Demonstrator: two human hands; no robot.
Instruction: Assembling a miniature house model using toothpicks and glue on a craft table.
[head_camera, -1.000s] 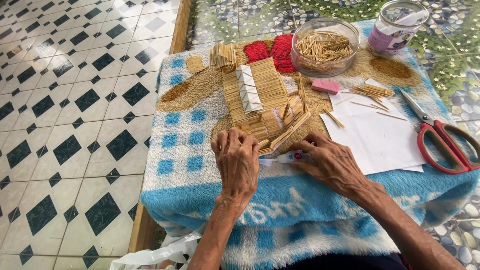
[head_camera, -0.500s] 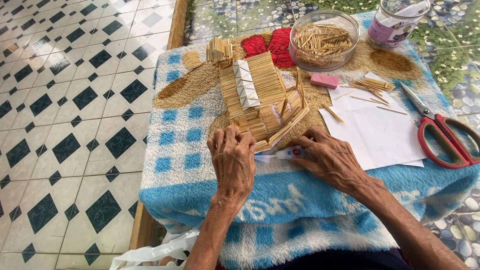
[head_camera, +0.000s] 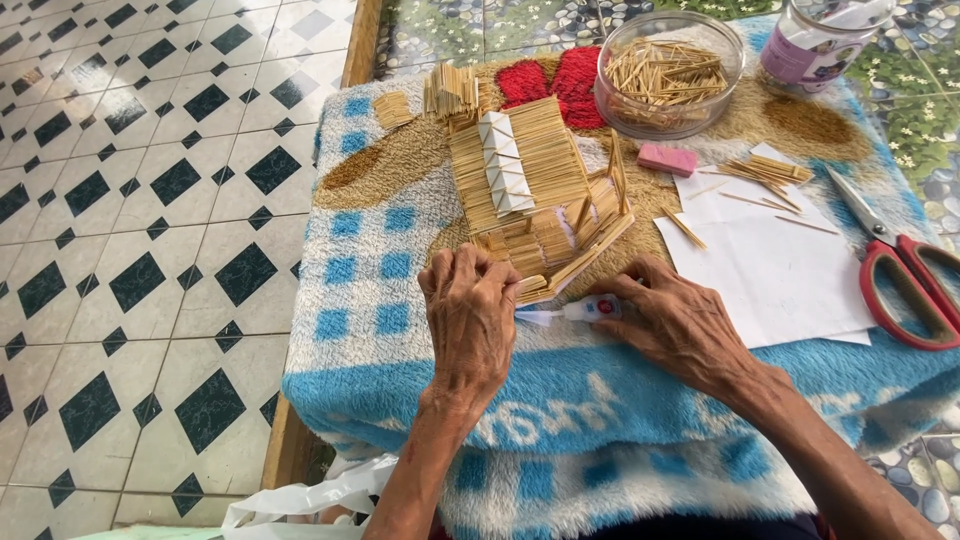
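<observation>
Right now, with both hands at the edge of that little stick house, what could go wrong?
The left hand presses on the stick model's near edge, so a slip might crack the thin layered sticks. The right hand aims a small glue tube at that edge over the fuzzy blanket; stray glue could soak into the pile. Loose sticks lie on the white paper and might get brushed off.

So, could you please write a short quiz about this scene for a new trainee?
1. True or false: the red-handled scissors lie at the person's left side.
2. What does the right hand hold? A) pink eraser B) small glue tube C) scissors
3. What fills the glass bowl?

Key:
1. False, they lie at the right.
2. B, the small glue tube, its tip pointing toward the left hand at the stick model.
3. Thin wooden sticks.
</observation>
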